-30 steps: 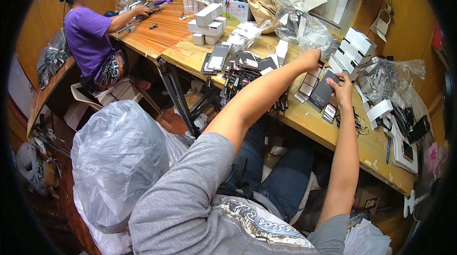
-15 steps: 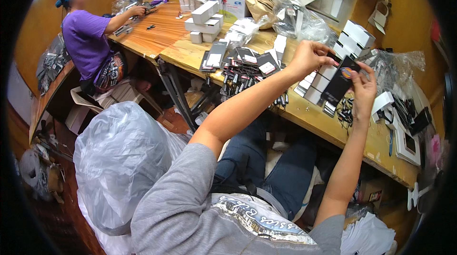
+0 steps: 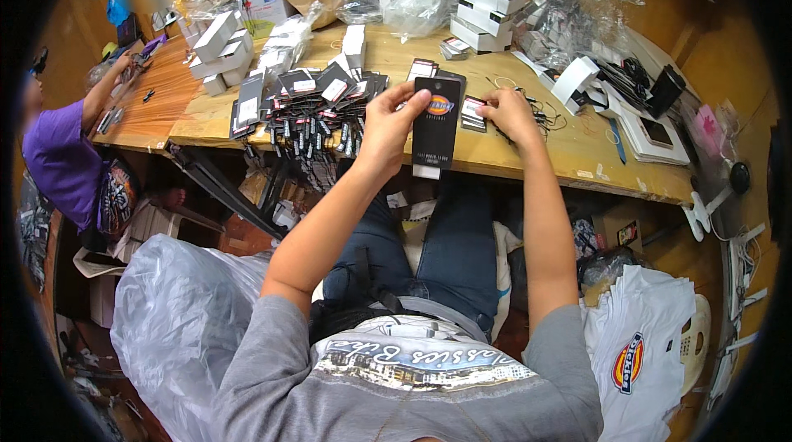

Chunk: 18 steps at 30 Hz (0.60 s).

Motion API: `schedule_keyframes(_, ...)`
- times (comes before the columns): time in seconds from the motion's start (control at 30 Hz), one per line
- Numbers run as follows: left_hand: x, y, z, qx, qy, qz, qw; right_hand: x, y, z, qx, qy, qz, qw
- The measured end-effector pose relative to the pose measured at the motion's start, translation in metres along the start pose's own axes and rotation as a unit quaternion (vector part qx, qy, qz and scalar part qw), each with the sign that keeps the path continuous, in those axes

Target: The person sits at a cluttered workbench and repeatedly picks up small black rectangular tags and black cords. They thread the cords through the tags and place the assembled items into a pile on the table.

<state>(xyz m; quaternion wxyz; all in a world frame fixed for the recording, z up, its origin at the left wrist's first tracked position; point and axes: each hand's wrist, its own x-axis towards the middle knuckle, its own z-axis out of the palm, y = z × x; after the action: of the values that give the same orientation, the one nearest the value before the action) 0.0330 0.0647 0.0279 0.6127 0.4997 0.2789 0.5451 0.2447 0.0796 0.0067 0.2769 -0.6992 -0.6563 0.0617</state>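
Note:
My left hand (image 3: 388, 130) pinches a black hang tag (image 3: 434, 130) by its upper left edge, thumb on its front. The tag is long, stands nearly upright and carries a small coloured emblem; a white slip (image 3: 426, 171) shows below its lower end. To the right, the fingers of my right hand (image 3: 511, 115) are closed at the edge of a small card with a white label (image 3: 473, 110), by the table's front. Left of my left hand lies a heap of black hang tags (image 3: 326, 96) with dark cords hanging over the edge.
White boxes stand in a stack (image 3: 492, 5) at the back and in a pile (image 3: 221, 50) at the left. A phone (image 3: 657, 132) rests on a white box at the right, near a blue pen (image 3: 617, 141). A person in purple (image 3: 66, 143) works at the far left.
My view has swung, so the table appears farther left. The black hang tag has passed from my right hand to my left. My right hand has moved to the small labelled card.

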Motion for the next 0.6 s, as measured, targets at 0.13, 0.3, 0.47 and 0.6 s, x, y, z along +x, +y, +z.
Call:
schedule_keyframes(0.13,-0.009,-0.013,0.001,-0.079,0.004,-0.039,0.996,-0.002,-0.005,0.004,0.058,0.109,-0.017,0.992)
schedule_keyframes(0.3,-0.012,-0.030,-0.003,-0.023,0.039,0.018,0.999,-0.018,-0.013,-0.007,0.473,0.082,0.034,0.877)
schedule_keyframes(0.47,-0.032,-0.043,0.007,0.005,0.005,0.020,1.000,-0.082,-0.048,0.012,0.444,0.078,-0.043,0.892)
schedule_keyframes(0.6,-0.037,-0.055,0.003,-0.051,0.007,-0.018,0.998,-0.096,-0.052,0.015,0.392,0.106,-0.045,0.913)
